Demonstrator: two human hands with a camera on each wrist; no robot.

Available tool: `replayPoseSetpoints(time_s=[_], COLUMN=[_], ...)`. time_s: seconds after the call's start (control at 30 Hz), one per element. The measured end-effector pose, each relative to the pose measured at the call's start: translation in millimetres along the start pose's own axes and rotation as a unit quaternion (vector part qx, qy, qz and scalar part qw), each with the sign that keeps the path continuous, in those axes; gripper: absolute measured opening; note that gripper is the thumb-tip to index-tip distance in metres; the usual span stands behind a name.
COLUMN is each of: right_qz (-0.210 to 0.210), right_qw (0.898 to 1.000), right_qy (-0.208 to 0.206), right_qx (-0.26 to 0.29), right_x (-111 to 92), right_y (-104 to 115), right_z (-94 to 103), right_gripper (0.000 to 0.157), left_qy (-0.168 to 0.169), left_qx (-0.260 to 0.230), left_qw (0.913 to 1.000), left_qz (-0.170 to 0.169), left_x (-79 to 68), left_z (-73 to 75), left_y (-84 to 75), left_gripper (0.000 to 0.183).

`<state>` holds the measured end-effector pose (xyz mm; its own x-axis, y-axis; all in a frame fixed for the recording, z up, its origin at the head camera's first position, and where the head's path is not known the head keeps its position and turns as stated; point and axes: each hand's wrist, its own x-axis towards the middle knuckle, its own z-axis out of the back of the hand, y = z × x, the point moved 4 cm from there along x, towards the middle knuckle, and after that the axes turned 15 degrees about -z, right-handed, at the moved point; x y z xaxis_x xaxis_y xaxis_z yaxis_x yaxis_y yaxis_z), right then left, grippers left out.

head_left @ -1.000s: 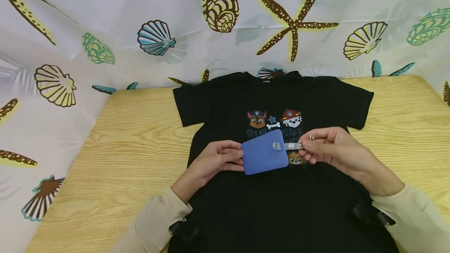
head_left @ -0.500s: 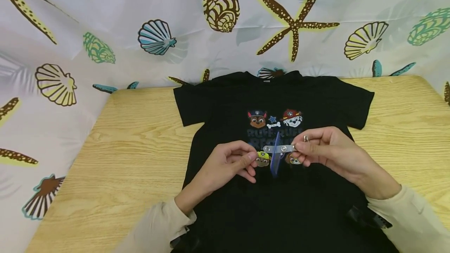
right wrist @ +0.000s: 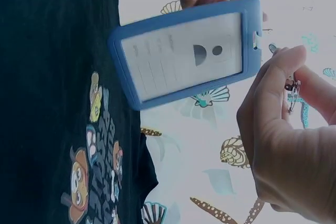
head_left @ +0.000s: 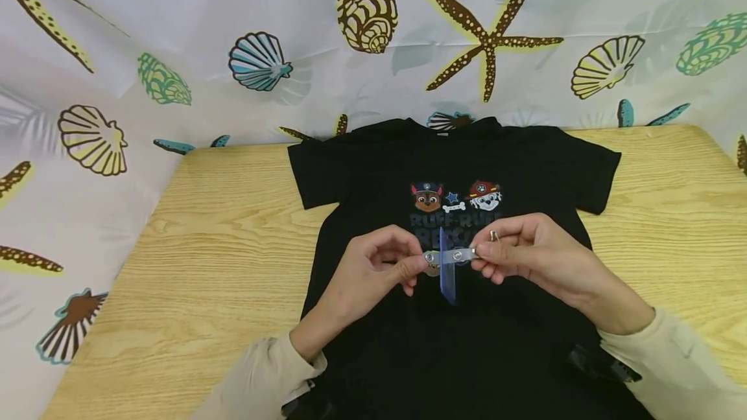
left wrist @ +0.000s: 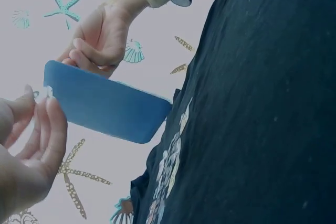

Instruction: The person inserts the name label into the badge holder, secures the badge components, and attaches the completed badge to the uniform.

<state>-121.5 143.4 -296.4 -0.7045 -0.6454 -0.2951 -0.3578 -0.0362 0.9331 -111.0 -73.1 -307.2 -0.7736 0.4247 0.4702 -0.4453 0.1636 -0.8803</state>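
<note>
A blue badge holder (head_left: 447,280) hangs edge-on between my hands, above a black T-shirt (head_left: 496,349). Its clear snap strap (head_left: 457,255) runs through the slot at the holder's end. My left hand (head_left: 373,271) pinches the strap's left end between thumb and index finger. At the other end my right hand (head_left: 539,268) pinches the strap by its metal clip (head_left: 494,236), which partly sticks up from the fingers. The left wrist view shows the plain blue back (left wrist: 105,103). In the right wrist view, a printed card (right wrist: 184,56) sits inside the blue frame.
The T-shirt lies spread on a wooden table (head_left: 233,225), its cartoon dog print (head_left: 427,198) facing up. Behind the table hangs a white cloth (head_left: 327,11) patterned with shells and starfish. Black wrist cameras (head_left: 601,361) sit below my sleeves.
The badge holder has turned from showing its flat back to edge-on. My left hand has let go of its edge and now pinches the strap end. My right hand has shifted left.
</note>
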Motion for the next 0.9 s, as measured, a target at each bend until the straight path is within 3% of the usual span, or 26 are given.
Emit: replayPoseSetpoints(time_s=[0.23, 0.33, 0.43, 0.5, 0.57, 0.67, 0.77, 0.9], right_qz=[-0.006, -0.005, -0.002, -0.002, -0.004, -0.004, -0.001, 0.003], right_qw=[1.000, 1.000, 1.000, 1.000, 1.000, 1.000, 1.000, 0.999], right_qy=[0.017, 0.023, 0.024, 0.021, 0.018, 0.014, 0.009, 0.003], right_qx=[0.001, 0.001, -0.003, -0.007, -0.012, -0.019, -0.028, -0.041], right_x=[1, 1, 1, 1, 1, 1, 2, 2], right_y=[2, 3, 4, 5, 5, 4, 3, 1], right_z=[-7.5, -11.7, -15.2, -16.9, -18.6, -21.3, -23.8, -26.6], right_gripper=[0.015, 0.014, 0.013, 0.012, 0.011, 0.010, 0.009, 0.008], left_qy=[0.022, 0.001, -0.021, -0.016, 0.002, 0.035, 0.061, 0.093], left_qx=[0.021, 0.061, 0.131, 0.139, 0.116, 0.040, -0.010, -0.038], left_qw=[0.9894, 0.9849, 0.9793, 0.9807, 0.9869, 0.9960, 0.9970, 0.9947], left_qz=[-0.142, -0.162, -0.153, -0.137, -0.112, -0.072, -0.047, -0.023], left_x=[1.2, 1.4, 2.0, 2.2, 1.6, 0.2, -0.5, -0.7], left_z=[6.9, 7.0, 6.8, 6.3, 5.2, 3.3, 1.8, -0.8], left_y=[-8.8, -12.2, -13.3, -12.0, -9.6, -6.2, -5.2, -5.5], left_gripper=[0.006, 0.016, 0.036, 0.046, 0.048, 0.043, 0.033, 0.026])
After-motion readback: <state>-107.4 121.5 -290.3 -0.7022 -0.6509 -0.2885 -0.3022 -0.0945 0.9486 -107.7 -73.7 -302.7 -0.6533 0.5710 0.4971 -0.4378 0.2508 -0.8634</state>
